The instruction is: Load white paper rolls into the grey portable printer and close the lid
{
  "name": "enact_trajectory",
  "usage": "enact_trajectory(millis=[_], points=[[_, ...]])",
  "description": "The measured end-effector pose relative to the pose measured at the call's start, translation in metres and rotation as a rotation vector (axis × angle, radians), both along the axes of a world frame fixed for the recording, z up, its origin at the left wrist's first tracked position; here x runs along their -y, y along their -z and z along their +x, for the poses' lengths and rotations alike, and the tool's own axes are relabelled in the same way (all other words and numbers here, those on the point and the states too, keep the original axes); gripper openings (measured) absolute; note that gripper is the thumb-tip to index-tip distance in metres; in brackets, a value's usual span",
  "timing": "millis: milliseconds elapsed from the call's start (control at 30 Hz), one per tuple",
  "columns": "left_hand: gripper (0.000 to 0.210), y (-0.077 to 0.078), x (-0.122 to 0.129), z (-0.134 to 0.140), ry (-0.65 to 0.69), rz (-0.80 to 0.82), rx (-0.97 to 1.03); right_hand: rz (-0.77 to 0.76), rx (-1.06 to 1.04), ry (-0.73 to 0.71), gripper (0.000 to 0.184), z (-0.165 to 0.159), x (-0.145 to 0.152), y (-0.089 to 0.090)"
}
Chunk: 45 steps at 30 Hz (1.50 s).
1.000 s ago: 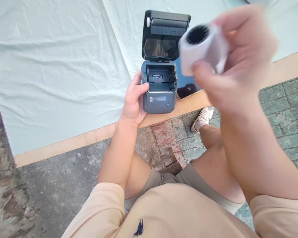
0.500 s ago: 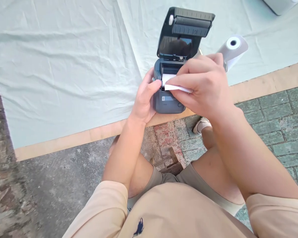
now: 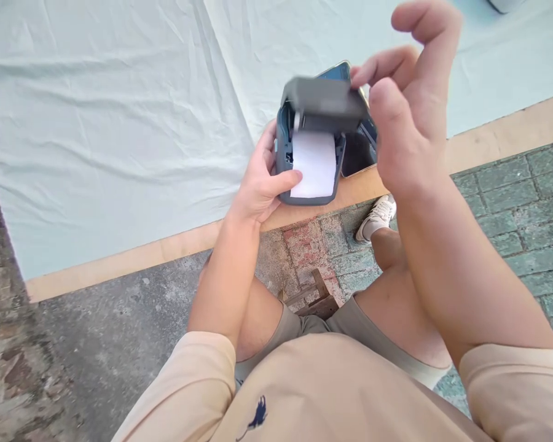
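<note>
My left hand [image 3: 260,181] grips a dark grey portable printer [image 3: 286,150] by its left side, thumb pressing on the paper strip [image 3: 316,166]. This white strip comes out from under the lid and lies over the printer's front. The printer's lid [image 3: 322,98], blurred by motion, is tilted part of the way down. My right hand [image 3: 412,110] is raised at the right, its fingers apart, with one fingertip at the lid's right corner. Partly hidden behind the printer and lid is a dark flat device like a phone [image 3: 357,153].
A pale cloth [image 3: 120,135] covers the table, with a bare wooden edge [image 3: 133,261] along the front. A grey object [image 3: 504,5] is cut off at the top right. Below are a small wooden stool [image 3: 320,301] and paved ground [image 3: 516,215].
The lid has swung down from upright. My right hand has let go of the paper and moved up to the lid; the paper now lies over the front. The loose roll is out of sight.
</note>
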<state>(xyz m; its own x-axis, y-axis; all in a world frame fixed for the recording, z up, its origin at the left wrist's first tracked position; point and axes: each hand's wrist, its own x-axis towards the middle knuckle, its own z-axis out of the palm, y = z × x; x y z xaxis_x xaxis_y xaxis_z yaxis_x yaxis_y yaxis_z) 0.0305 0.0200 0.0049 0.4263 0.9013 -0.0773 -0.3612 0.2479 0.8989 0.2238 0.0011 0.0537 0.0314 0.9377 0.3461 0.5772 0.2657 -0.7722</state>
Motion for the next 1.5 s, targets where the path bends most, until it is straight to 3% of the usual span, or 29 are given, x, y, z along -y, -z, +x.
enact_trajectory(millis=[100,200,300,533,667,800,867,933,1033,1200,1333,1500], points=[[0.075,0.001,0.001,-0.001,0.019,0.004,0.023,0.061,-0.173,-0.033,0.030,0.003,-0.001,0.009],[0.074,-0.004,0.002,-0.001,0.053,0.004,0.056,-0.054,-0.102,-0.162,0.041,0.004,-0.002,0.015],[0.047,-0.011,0.002,0.002,0.041,-0.061,0.132,-0.121,-0.007,-0.240,0.050,0.003,-0.003,0.014],[0.023,-0.005,-0.004,0.006,-0.023,-0.111,0.223,-0.076,0.057,-0.189,0.040,-0.007,0.003,0.009],[0.026,-0.002,-0.004,0.005,-0.065,-0.109,0.257,0.017,0.047,-0.176,0.032,-0.007,0.008,0.000],[0.029,-0.003,-0.003,0.006,-0.090,-0.110,0.195,0.027,0.213,-0.197,0.054,-0.001,0.012,-0.009],[0.028,-0.005,-0.002,0.007,-0.117,-0.121,0.177,0.106,0.258,-0.139,0.050,-0.001,0.012,-0.009],[0.023,-0.006,-0.001,0.008,-0.142,-0.121,0.156,0.238,0.203,0.041,0.027,-0.005,0.012,-0.008],[0.040,-0.007,0.002,0.008,-0.106,-0.083,0.096,0.339,0.113,0.216,0.026,-0.013,0.013,-0.009],[0.056,-0.003,0.002,0.004,-0.021,0.012,0.027,0.103,0.406,0.077,0.005,-0.017,0.011,-0.015],[0.056,-0.005,0.002,0.003,0.030,0.042,0.045,-0.070,0.577,0.000,0.037,-0.017,0.007,-0.018],[0.053,-0.007,0.004,0.005,0.008,0.001,0.035,-0.157,0.514,-0.049,0.042,-0.026,0.004,-0.030]])
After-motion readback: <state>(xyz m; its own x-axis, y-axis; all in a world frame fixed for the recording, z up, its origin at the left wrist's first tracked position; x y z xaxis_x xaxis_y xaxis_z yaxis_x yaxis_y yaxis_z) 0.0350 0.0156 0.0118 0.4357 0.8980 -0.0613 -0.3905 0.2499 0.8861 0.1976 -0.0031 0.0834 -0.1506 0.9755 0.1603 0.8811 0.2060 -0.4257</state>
